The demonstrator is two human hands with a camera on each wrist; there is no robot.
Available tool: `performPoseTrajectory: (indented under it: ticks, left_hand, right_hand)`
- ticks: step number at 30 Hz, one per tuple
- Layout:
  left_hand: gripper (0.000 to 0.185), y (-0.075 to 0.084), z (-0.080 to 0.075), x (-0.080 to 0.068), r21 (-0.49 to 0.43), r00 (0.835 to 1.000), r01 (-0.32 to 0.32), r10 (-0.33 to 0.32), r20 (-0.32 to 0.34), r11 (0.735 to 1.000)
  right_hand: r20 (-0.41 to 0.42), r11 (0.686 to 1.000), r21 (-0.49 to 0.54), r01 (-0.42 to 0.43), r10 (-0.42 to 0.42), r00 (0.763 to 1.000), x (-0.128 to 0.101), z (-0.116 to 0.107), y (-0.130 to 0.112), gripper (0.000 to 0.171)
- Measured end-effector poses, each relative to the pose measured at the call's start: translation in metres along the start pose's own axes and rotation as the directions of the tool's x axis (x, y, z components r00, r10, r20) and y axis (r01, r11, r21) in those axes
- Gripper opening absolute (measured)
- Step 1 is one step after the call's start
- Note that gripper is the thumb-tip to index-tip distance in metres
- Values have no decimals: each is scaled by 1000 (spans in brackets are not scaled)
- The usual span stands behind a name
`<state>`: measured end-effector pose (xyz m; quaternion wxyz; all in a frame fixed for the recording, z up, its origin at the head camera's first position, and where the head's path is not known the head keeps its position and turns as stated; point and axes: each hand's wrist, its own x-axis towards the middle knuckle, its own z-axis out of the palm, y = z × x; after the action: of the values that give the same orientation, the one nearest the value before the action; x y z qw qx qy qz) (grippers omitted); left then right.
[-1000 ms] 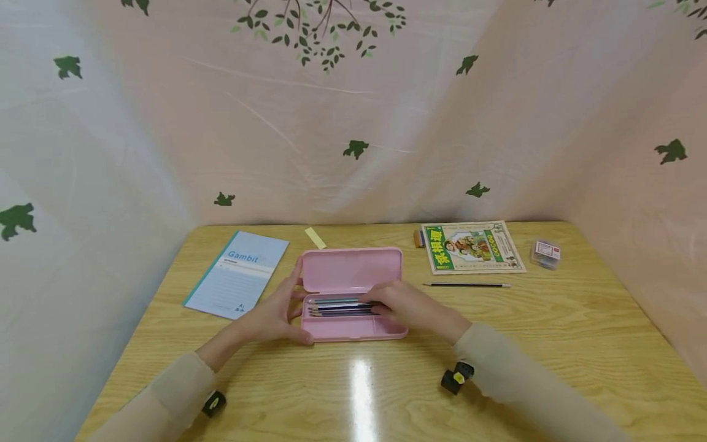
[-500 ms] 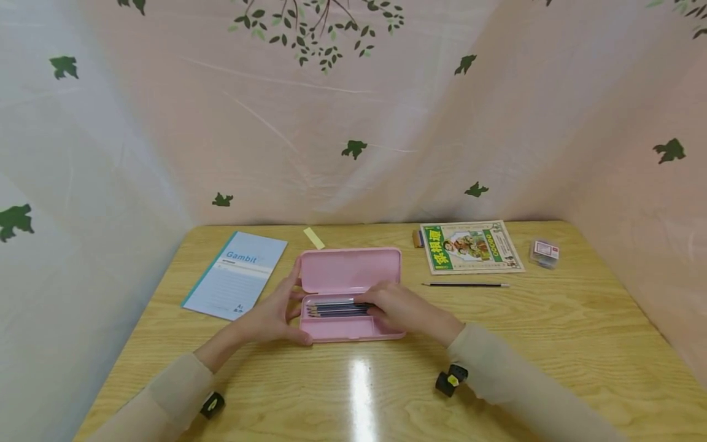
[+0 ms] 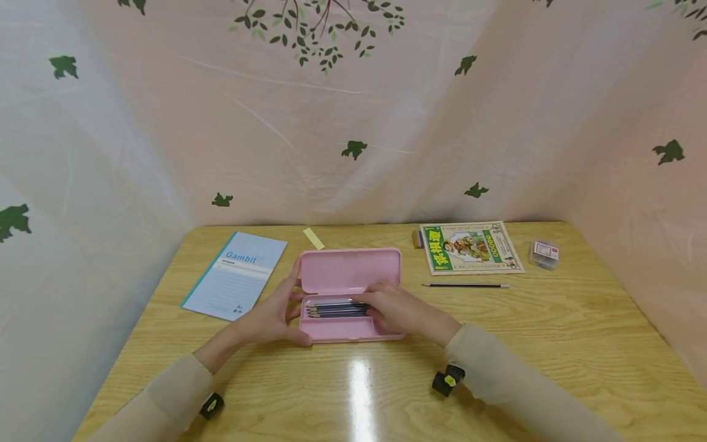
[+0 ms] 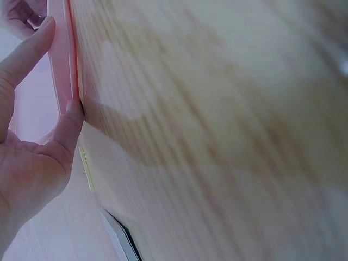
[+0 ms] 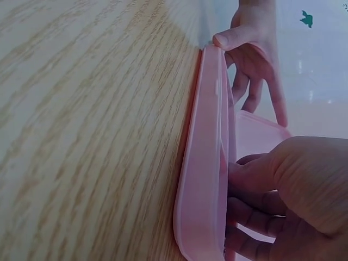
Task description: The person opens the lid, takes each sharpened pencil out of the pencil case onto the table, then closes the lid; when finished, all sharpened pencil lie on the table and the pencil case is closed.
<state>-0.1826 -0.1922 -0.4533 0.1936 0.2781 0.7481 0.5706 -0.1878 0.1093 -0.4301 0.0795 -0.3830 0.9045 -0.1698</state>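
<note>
Wood-grain table (image 3: 508,368) under the open pink case (image 3: 334,331), patterned cloth (image 3: 276,153) behind it. Pencils (image 3: 337,310) sit in its hinge-side compartment; loose pencil (image 3: 466,285) right of it. Left hand (image 3: 269,316) spans its left end, fingers spread. Right hand (image 3: 399,308) covers pencils' right ends; fingertips hidden, can't tell if clamped. Best: brace case, keep pencils flat, parallel.

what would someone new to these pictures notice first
Likely the open pink pencil case in mid-picture, with the left hand at its left end and the right hand over the pencils inside. Next, perhaps, the brightly illustrated booklet toward the back right and the pale blue Gambit notebook at the left.
</note>
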Motion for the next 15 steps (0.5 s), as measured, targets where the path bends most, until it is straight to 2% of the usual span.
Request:
performPoseTrajectory:
  ticks: [7,15]
  left_hand:
    - [154,1,1,0,-23,1000,2,-2,3,1000]
    - [153,0,1,0,-37,1000,-4,5,10,999]
  right_hand:
    - [0,1000,-2,-5,5,1000,1,0,-2,41]
    - [-36,1000,11,24,-24,999,1,-1,-1,33]
